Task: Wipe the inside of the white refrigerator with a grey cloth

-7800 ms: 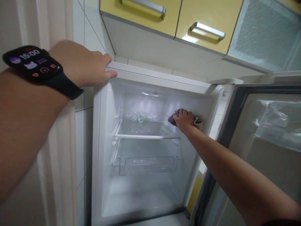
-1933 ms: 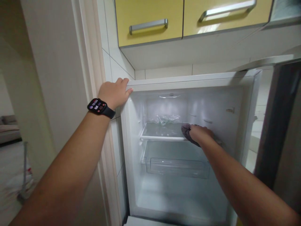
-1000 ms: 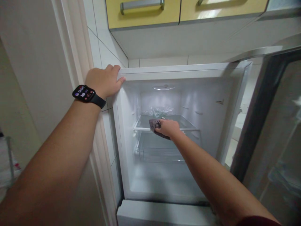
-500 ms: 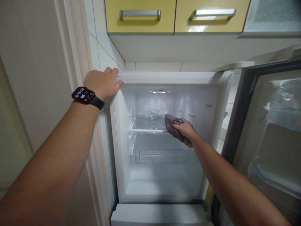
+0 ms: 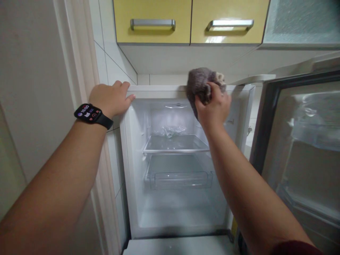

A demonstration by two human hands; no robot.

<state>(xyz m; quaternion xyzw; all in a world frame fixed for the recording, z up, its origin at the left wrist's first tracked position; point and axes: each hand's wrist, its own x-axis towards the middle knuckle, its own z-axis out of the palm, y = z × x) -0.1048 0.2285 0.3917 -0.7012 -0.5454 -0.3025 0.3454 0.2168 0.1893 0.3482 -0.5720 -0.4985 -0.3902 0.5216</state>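
A white fridge [image 5: 127,170] stands with its door [image 5: 300,141] swung open to the right. My left hand [image 5: 110,99], a black smartwatch [image 5: 89,114] on its wrist, rests flat over the fridge's top left corner, fingers stretched out. My right hand [image 5: 214,106] is raised in front of the fridge's top edge, fingers closed on a bunched grey cloth [image 5: 199,83]. Inside, a glass shelf [image 5: 175,143] carries a crumpled clear plastic bag [image 5: 170,131] at the back. Below the shelf sits a clear drawer [image 5: 180,179].
Yellow wall cabinets [image 5: 154,14] with metal handles hang just above the fridge, beside a frosted glass cabinet door [image 5: 300,21]. A white door frame [image 5: 77,71] and tiled wall [image 5: 103,60] stand at the left. Clear bins [image 5: 316,124] line the open door's inside.
My right hand has lifted the cloth from the glass shelf's right end, out of the compartment, up to the fridge's top edge. The left hand has stayed on the top corner.
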